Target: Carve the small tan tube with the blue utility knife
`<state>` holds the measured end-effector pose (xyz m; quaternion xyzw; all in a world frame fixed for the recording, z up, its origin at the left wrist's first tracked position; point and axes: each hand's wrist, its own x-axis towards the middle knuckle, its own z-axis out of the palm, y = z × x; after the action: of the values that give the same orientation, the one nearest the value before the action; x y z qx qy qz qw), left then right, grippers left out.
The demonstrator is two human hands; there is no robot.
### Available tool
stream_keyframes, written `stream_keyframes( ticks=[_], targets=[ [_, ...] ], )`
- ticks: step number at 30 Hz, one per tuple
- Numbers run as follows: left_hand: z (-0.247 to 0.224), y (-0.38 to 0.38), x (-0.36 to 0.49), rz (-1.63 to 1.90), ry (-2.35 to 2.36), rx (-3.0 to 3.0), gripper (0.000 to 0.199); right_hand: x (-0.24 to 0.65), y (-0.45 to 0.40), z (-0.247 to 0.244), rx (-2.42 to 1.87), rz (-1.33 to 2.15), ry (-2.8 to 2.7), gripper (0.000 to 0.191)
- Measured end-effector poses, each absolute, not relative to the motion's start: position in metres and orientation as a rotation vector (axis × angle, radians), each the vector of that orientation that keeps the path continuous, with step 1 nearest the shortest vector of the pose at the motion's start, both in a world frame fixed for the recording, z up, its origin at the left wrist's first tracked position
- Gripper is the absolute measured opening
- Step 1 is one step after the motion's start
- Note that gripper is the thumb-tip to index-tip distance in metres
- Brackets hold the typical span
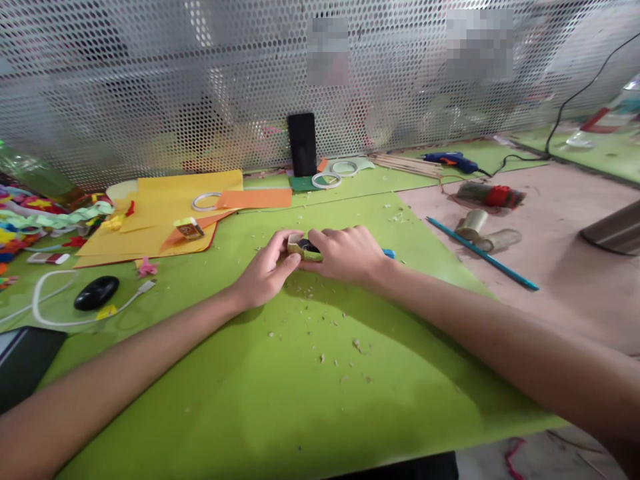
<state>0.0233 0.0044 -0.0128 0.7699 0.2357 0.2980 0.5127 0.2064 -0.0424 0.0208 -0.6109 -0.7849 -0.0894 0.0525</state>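
Observation:
Near the middle of the green table (pixel 295 387), my left hand (pixel 267 270) grips a small pale piece of cardboard (pixel 296 245) between thumb and fingers. Right beside it, my right hand (pixel 345 253) is closed round a tool whose blue end (pixel 389 254) sticks out past the palm. A dark part of the tool shows between the two hands, against the cardboard; its tip is hidden. Small pale scraps (pixel 357 345) are scattered on the table around and below my hands.
Yellow sheets (pixel 187 200), a black mouse (pixel 97 293) and a white cable lie left. A black phone (pixel 303 145) stands against the perforated screen. Right are a blue pencil (pixel 483 253), cardboard tubes (pixel 500 239), a glue gun (pixel 453 161) and a metal cylinder (pixel 613 228).

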Motion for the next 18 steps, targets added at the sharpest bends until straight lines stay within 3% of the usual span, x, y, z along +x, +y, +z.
stream_keyframes(
  ticks=[4, 18],
  targets=[
    [-0.0113, 0.0044, 0.0226, 0.697, 0.611, 1.923, 0.048, 0.2081, -0.0428, 0.0231, -1.845, -0.295, -2.408, 0.068],
    [-0.0174, 0.0093, 0.0238, 0.689, 0.623, 1.982, 0.039, 0.2120, -0.0403, 0.0182, -1.793, -0.330, -2.470, 0.063]
  ],
)
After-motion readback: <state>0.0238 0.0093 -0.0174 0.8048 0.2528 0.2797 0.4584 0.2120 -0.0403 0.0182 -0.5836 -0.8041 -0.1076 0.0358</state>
